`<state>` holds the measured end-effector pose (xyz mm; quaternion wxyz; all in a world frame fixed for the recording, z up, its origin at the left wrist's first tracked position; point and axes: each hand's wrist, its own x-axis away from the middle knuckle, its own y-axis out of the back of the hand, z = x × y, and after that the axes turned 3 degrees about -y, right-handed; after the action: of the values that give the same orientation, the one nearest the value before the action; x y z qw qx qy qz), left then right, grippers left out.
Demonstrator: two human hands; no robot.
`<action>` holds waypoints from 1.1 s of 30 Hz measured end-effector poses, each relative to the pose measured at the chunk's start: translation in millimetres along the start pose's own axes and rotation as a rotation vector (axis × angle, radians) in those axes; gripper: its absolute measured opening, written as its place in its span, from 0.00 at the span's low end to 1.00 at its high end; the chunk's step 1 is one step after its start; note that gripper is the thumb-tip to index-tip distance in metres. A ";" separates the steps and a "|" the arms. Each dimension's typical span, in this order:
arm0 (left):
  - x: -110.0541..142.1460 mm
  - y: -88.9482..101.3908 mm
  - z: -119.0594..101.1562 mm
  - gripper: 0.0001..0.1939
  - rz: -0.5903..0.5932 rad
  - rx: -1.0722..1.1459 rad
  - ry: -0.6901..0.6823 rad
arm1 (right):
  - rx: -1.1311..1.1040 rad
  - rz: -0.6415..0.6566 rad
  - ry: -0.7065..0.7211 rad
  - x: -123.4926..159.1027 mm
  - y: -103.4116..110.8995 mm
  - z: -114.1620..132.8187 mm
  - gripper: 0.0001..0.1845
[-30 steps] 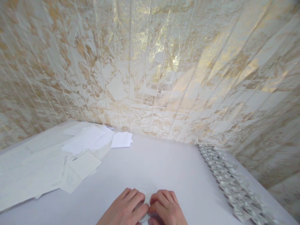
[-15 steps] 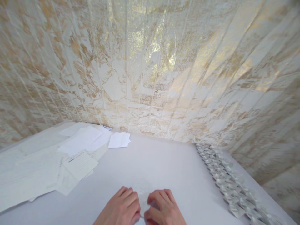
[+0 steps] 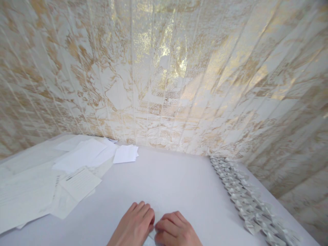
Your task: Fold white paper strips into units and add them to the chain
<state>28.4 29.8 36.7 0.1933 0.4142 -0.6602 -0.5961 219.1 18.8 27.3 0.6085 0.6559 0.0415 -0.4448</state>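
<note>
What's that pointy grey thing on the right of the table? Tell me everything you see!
The pointy grey thing looks like many small folded pieces, perhaps paper, packed into long rows with pointed tips. It lies on the white table, slanting from near the patterned backdrop towards the bottom of the picture. Neither the left hand nor the right hand touches it. It's too blurred to tell if the pieces are joined.

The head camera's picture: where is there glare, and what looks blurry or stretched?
In the head view, gold glare glints on the patterned backdrop, whose seams fan outward, looking stretched; also in the head view, print on the papers is too soft to read, and the pale piece between left hand and right hand almost blends into the white table.
</note>
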 end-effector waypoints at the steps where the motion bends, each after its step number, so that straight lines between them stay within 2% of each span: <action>1: 1.4 0.8 -0.2 0.14 -0.004 0.018 0.007 | 0.005 0.007 0.001 -0.8 0.9 0.8 0.14; 7: 6.2 6.7 -1.5 0.13 -0.023 0.118 0.030 | 0.089 -0.023 -0.006 -2.6 -3.2 5.6 0.14; 11: 5.6 5.0 -2.5 0.13 -0.046 0.093 0.042 | 0.098 -0.007 -0.024 0.9 -6.9 4.5 0.12; 15: 6.8 -0.9 -3.1 0.13 -0.076 0.024 0.026 | 0.094 0.006 -0.003 0.4 -2.6 3.2 0.10; 21: 9.2 -8.2 -2.7 0.14 -0.141 -0.012 0.008 | 0.081 0.038 0.028 -8.6 7.4 4.8 0.14; 27: 9.0 -7.1 -6.3 0.13 -0.096 0.059 0.045 | 0.149 0.012 0.045 -10.5 6.5 8.5 0.18; 33: 5.4 1.6 -9.3 0.12 -0.032 0.116 0.113 | 0.228 -0.063 0.035 -10.0 -3.1 12.9 0.16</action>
<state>31.7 19.6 38.9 0.1963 0.4682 -0.6749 -0.5355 204.3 13.8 33.1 0.5146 0.7269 0.0218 -0.4543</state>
